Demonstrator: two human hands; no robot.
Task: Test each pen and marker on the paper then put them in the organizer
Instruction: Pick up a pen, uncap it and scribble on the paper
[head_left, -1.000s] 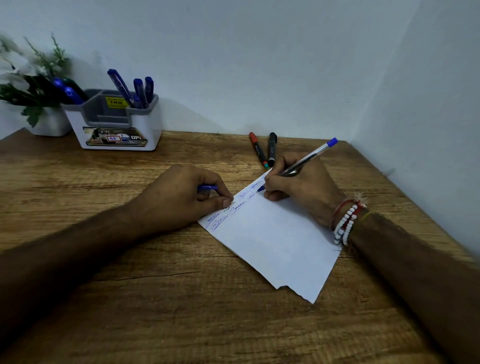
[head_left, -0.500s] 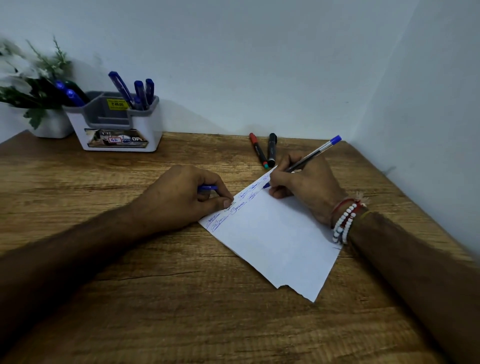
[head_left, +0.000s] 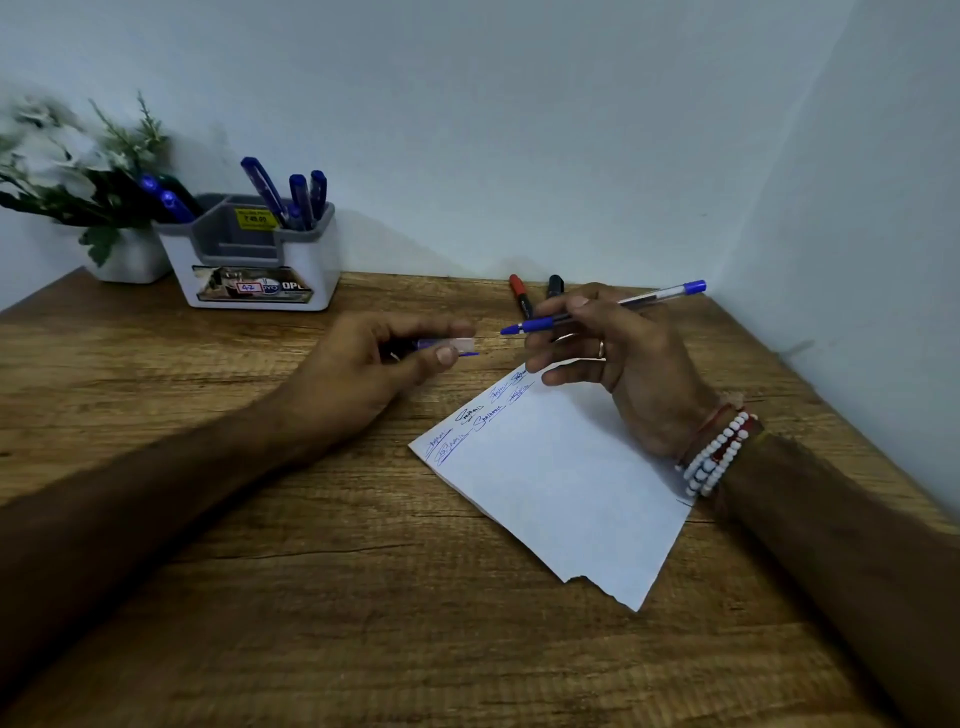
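Observation:
My right hand holds a clear blue pen above the table, its bare tip pointing left. My left hand grips the pen's clear cap a short gap from that tip, lifted off the sheet. The white paper lies flat below with blue scribbles along its upper left edge. A red marker and a black marker lie behind my right hand, partly hidden. The white and grey organizer stands at the back left with several blue pens in it.
A white pot with a green and white plant stands left of the organizer. Walls close off the wooden table at the back and on the right.
My right hand lifted the pen off the paper and turned its tip to the left. My left hand rose from the sheet with the cap and moved toward the tip.

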